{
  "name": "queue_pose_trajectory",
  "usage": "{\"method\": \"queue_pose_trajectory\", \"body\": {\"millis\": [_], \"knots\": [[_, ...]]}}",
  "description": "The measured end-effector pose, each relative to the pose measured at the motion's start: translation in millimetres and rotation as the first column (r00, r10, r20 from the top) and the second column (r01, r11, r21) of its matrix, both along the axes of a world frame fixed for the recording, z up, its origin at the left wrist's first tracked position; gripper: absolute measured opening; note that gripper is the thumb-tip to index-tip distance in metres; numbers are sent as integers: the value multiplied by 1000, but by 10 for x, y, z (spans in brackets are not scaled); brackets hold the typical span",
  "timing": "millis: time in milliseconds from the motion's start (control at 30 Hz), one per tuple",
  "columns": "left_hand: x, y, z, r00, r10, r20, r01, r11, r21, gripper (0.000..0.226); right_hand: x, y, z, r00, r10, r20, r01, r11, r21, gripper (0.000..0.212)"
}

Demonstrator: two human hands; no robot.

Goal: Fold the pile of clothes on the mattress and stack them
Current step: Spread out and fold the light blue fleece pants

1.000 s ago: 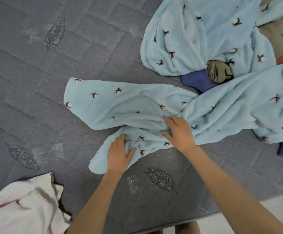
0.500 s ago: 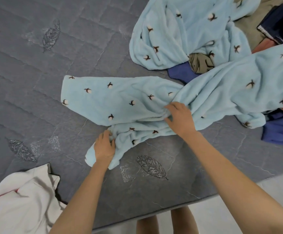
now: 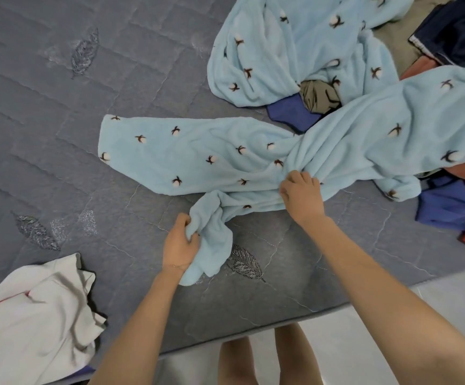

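Gripping a bunched end of the light blue fleece garment (image 3: 203, 159) in your left hand (image 3: 179, 245), you clutch its gathered middle with your right hand (image 3: 302, 194). It sprawls across the grey mattress (image 3: 59, 134), its far end draped over the clothes pile (image 3: 448, 45).

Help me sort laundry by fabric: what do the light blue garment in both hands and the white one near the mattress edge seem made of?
Light blue garment: looks like plush fleece, matte and fuzzy, with soft rounded folds. White garment: probably thin cotton knit, smooth, with sharper crumpled creases.
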State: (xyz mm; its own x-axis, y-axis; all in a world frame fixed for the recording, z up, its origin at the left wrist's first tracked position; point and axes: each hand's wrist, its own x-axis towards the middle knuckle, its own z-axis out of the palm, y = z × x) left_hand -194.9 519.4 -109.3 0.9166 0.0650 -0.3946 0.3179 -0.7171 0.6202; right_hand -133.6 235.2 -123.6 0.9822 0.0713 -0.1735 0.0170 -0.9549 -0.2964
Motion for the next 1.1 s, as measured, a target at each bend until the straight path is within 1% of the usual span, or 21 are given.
{"method": "queue_pose_trajectory", "body": {"millis": [67,100,167,200,267,333,467,533,600,667,700,733,800,867,900,933,967,1033,1100], "knots": [[4,-50,87,997,80,0,-79,995,-63,21,-24,-14,12,999,13,47,-14,999,30,24],[22,-68,129,996,94,10,-93,992,-90,22,-13,-2,29,999,29,40,-31,999,40,32],[95,-101,184,995,98,36,-93,989,-114,25,37,55,45,996,85,-35,-83,995,51,48],[142,-113,195,994,104,43,-99,989,-113,25,61,98,54,986,138,-96,-135,990,37,52],[223,-149,220,991,122,46,-117,988,-104,21,91,196,35,956,203,-210,-213,977,-24,55],[258,-169,240,993,101,59,-97,993,-70,15,98,249,2,939,193,-285,-224,971,-80,56],[296,-149,286,988,48,147,-43,999,-32,13,85,237,-30,943,114,-312,-168,974,-150,56],[322,-131,345,984,4,177,0,1000,-23,14,101,232,19,946,76,-317,-129,980,-150,57],[334,-135,425,975,-60,214,70,997,-37,14,116,256,97,958,96,-270,-117,991,-62,58],[327,-142,503,963,-112,244,131,990,-61,15,133,324,177,963,185,-194,-167,980,107,58],[324,-149,541,958,-126,256,148,986,-71,15,144,386,208,955,239,-175,-205,959,194,59],[321,-154,573,954,-133,268,158,985,-74,14,156,462,249,942,288,-173,-236,933,271,60],[330,-171,643,951,-130,282,159,984,-82,18,177,630,291,904,356,-239,-249,889,384,58],[358,-165,718,945,-111,309,149,983,-103,20,189,748,332,871,403,-280,-255,860,442,46],[379,-142,752,943,-98,318,140,984,-112,18,188,781,362,873,401,-277,-247,854,458,33],[397,-107,783,943,-89,321,131,985,-113,15,179,794,390,880,372,-294,-208,860,466,18],[421,-67,818,945,-84,316,124,986,-109,15,172,774,435,884,338,-323,-162,869,467,13],[456,36,829,959,-82,272,113,989,-99,14,143,709,475,863,300,-407,-107,895,433,32],[462,113,836,975,-89,205,111,989,-95,13,120,629,558,813,283,-509,-68,914,399,39]]}}
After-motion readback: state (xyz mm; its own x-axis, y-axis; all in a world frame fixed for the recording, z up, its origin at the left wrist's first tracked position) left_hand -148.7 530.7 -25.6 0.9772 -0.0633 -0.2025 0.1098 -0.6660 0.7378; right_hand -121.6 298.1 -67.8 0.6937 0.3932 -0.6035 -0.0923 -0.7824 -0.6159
